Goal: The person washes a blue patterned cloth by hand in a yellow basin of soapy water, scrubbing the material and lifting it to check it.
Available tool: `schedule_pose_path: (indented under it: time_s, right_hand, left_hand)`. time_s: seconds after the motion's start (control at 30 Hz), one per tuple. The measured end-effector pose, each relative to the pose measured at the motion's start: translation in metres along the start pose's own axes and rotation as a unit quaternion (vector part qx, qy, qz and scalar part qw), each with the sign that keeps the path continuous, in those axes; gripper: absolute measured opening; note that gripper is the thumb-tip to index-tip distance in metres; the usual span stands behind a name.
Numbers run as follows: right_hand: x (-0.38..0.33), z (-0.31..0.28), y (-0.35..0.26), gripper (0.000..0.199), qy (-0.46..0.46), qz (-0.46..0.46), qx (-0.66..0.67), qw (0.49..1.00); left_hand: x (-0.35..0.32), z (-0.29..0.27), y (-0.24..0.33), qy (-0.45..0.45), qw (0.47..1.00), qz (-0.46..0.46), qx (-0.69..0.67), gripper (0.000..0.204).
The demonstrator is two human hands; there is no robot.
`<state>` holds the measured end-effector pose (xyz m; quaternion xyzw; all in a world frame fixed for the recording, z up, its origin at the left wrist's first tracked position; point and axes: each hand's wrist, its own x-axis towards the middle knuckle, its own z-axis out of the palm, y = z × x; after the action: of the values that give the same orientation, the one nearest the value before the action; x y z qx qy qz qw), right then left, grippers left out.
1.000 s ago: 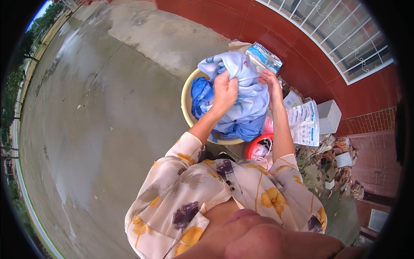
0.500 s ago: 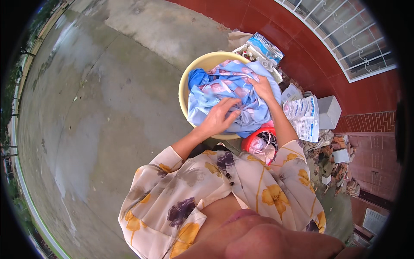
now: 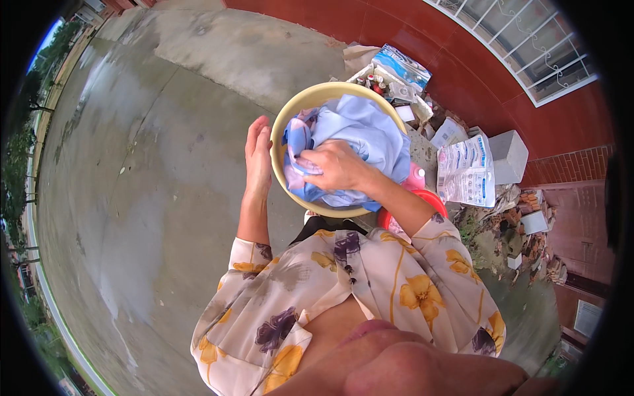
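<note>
A round cream-yellow basin point(image 3: 327, 90) holds a bunched light blue cloth point(image 3: 366, 122) with a pink flower print showing along its left part. My right hand point(image 3: 335, 165) reaches in over the cloth, its fingers curled round a printed fold near the basin's left side. At the outer left of the rim is my left hand point(image 3: 258, 153), fingers stretched upward and holding nothing; it touches or nearly touches the basin wall. The fingertips of my right hand are partly hidden in the folds.
To the right of the basin stand a pink bottle point(image 3: 416, 177) and a red tub point(image 3: 432, 199), partly behind my right forearm. Beyond are a white printed bag point(image 3: 466, 173), a grey-white block point(image 3: 507, 157), a box of small items point(image 3: 404, 92), brick rubble point(image 3: 522, 234) and a red wall point(image 3: 389, 30).
My left hand has left the cloth and moved out to the basin's left rim. My right hand has come leftward with the cloth, folding it over so its plain side shows.
</note>
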<state>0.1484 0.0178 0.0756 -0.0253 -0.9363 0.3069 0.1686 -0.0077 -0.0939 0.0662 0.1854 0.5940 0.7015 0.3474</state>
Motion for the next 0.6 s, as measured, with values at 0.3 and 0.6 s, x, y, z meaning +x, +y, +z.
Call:
schedule_pose_path:
  time_s: [0.3,0.6]
  right_hand:
    - [-0.040,-0.033,0.088,0.060,0.204,0.183,-0.165,0.947]
    - [-0.004,0.031,0.226,0.114,-0.120,0.483,-0.015,0.867]
  left_hand:
    - [0.011,0.030,-0.123,-0.053,0.736,0.174,0.651,0.060]
    - [0.056,0.044,-0.180,-0.133,0.654,0.090,0.739,0.067]
